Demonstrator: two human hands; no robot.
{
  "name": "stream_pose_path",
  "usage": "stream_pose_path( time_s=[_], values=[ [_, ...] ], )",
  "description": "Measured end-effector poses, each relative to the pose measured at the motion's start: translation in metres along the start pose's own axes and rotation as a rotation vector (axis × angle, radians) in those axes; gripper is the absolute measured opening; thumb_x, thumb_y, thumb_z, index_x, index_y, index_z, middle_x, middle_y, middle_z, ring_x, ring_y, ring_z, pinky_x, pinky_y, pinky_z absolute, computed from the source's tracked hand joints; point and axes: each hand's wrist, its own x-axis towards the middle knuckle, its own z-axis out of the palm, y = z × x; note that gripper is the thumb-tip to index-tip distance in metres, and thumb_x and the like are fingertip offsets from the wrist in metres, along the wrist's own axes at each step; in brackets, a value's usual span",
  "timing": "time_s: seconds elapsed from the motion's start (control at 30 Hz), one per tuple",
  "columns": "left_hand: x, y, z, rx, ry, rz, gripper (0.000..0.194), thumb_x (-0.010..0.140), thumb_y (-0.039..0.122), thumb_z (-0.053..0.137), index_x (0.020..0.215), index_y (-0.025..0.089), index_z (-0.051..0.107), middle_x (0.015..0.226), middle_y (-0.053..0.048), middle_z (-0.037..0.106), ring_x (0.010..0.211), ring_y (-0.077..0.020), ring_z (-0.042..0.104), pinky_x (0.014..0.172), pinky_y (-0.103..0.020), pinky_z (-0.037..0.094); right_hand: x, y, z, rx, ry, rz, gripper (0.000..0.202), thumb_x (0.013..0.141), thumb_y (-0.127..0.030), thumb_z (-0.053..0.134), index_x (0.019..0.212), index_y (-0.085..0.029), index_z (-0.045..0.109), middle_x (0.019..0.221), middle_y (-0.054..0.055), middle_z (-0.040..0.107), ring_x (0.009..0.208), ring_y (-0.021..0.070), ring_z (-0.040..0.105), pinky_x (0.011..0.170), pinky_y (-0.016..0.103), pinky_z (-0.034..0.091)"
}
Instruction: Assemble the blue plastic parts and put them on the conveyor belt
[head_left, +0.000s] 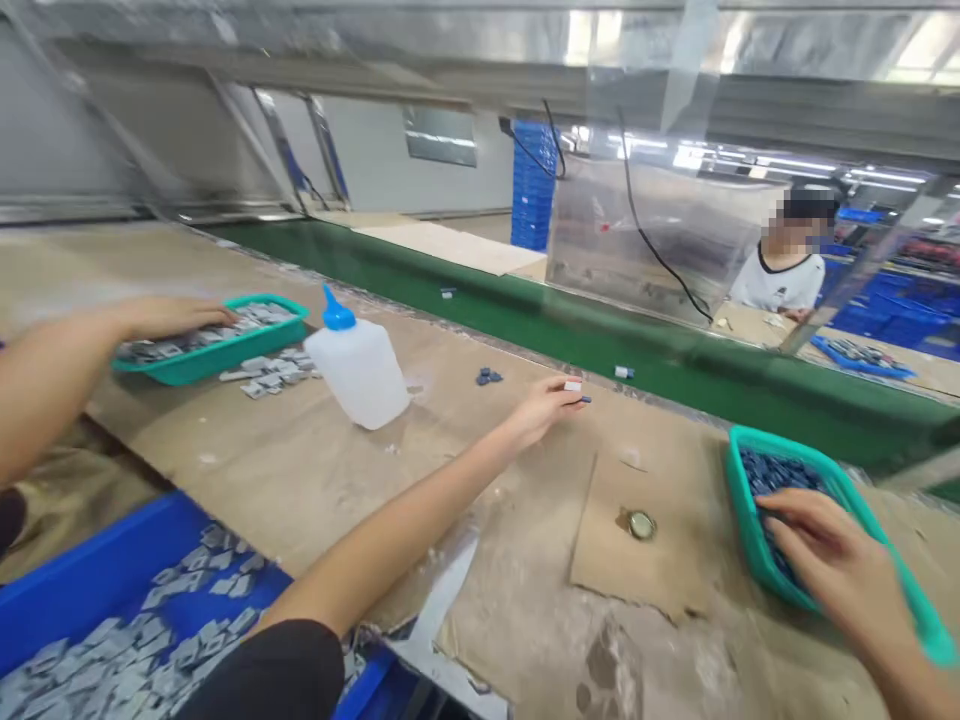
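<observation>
My left hand (544,408) reaches over the table beside the green belt. Its fingers pinch a small white-and-dark-blue plastic piece (573,386). At the right, my right hand (825,560) is at the teal basket (739,520), which holds many small dark blue plastic pieces (784,470). The fingers there are curled among the pieces; what they grip is hidden. Several loose dark blue pieces (488,377) lie on the table left of my left hand. An open round metal lid or cup (641,525) sits on a cardboard sheet (600,560) between my hands.
A white bottle with blue nozzle (360,375) stands left. Another person's hand (172,317) rests in a teal basket (187,368) of grey pieces. A blue bin (90,590) holds more. Joined pieces (623,372) ride the green belt (675,385). A co-worker (780,280) sits across.
</observation>
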Motion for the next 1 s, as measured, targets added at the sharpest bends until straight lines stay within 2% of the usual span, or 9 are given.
stream_pose_path(
  time_s=[0.1,0.17,0.27,0.37,0.53,0.67,0.77,0.87,1.0],
  values=[
    [-0.031,0.002,0.019,-0.312,-0.114,-0.174,0.023,0.070,0.002,0.059,0.091,0.011,0.061,0.085,-0.005,0.063,0.075,-0.0096,0.062,0.084,-0.025,0.048,0.003,-0.029,0.034,-0.009,-0.196,-0.065,0.014,0.079,-0.024,0.045,0.081,-0.021,0.058,0.081,0.005,0.056,0.071,0.0191,0.053,0.060,0.032,0.044],
    [-0.046,0.002,0.025,-0.479,-0.160,-0.266,0.022,0.070,-0.001,0.059,0.089,0.011,0.062,0.082,-0.004,0.064,0.073,-0.0087,0.062,0.080,-0.021,0.049,0.007,-0.043,0.055,-0.047,-0.259,-0.080,0.012,0.077,-0.019,0.043,0.084,-0.020,0.052,0.078,0.004,0.054,0.071,0.0193,0.050,0.062,0.032,0.042],
    [-0.058,0.000,0.027,-0.545,-0.203,-0.302,0.017,0.075,0.003,0.057,0.089,0.011,0.062,0.077,-0.004,0.065,0.069,-0.0076,0.062,0.073,-0.017,0.051,0.006,-0.052,0.074,-0.074,-0.310,-0.055,0.020,0.073,-0.015,0.044,0.092,-0.020,0.043,0.083,0.004,0.053,0.079,0.0214,0.049,0.069,0.035,0.042],
    [-0.062,-0.001,0.024,-0.514,-0.199,-0.327,0.013,0.077,0.004,0.056,0.085,0.010,0.064,0.075,-0.004,0.065,0.068,-0.0072,0.062,0.073,-0.016,0.051,0.002,-0.050,0.081,-0.070,-0.352,-0.014,0.025,0.071,-0.012,0.043,0.093,-0.021,0.038,0.081,0.004,0.052,0.082,0.0223,0.049,0.074,0.037,0.041],
    [-0.063,-0.001,0.022,-0.477,-0.232,-0.364,0.024,0.070,-0.005,0.058,0.088,0.010,0.065,0.086,-0.005,0.066,0.076,-0.0090,0.063,0.089,-0.023,0.046,-0.002,-0.048,0.082,-0.075,-0.351,-0.002,0.027,0.069,-0.012,0.043,0.094,-0.021,0.038,0.079,0.002,0.053,0.081,0.0220,0.049,0.074,0.037,0.040],
    [-0.065,-0.002,0.023,-0.428,-0.281,-0.368,0.010,0.079,0.013,0.057,0.082,0.007,0.064,0.078,-0.007,0.065,0.070,-0.0111,0.064,0.089,-0.028,0.047,-0.002,-0.049,0.080,-0.004,-0.330,0.019,0.024,0.070,-0.016,0.046,0.093,-0.021,0.041,0.077,0.001,0.055,0.078,0.0209,0.051,0.071,0.035,0.040],
    [-0.068,-0.003,0.024,-0.346,-0.325,-0.366,0.014,0.079,0.021,0.059,0.081,0.007,0.064,0.079,-0.009,0.066,0.071,-0.0129,0.064,0.090,-0.030,0.047,0.002,-0.049,0.076,0.215,-0.211,0.143,0.023,0.069,-0.024,0.055,0.089,-0.022,0.042,0.074,0.000,0.057,0.073,0.0200,0.055,0.069,0.035,0.042],
    [-0.073,-0.003,0.026,-0.283,-0.420,-0.372,0.016,0.069,0.017,0.069,0.082,0.009,0.065,0.088,-0.009,0.066,0.078,-0.0126,0.063,0.093,-0.028,0.043,0.006,-0.051,0.070,0.621,-0.079,0.345,0.038,0.063,-0.033,0.068,0.084,-0.023,0.038,0.066,-0.002,0.057,0.081,0.0227,0.060,0.074,0.036,0.045],
    [-0.081,-0.003,0.032,-0.152,-0.602,-0.336,0.031,0.059,0.024,0.077,0.085,0.011,0.067,0.083,-0.006,0.066,0.076,-0.0126,0.062,0.087,-0.028,0.046,0.007,-0.063,0.064,0.988,-0.049,0.524,0.049,0.057,-0.033,0.076,0.085,-0.024,0.037,0.064,-0.004,0.058,0.092,0.0241,0.060,0.082,0.036,0.043]
  ],
)
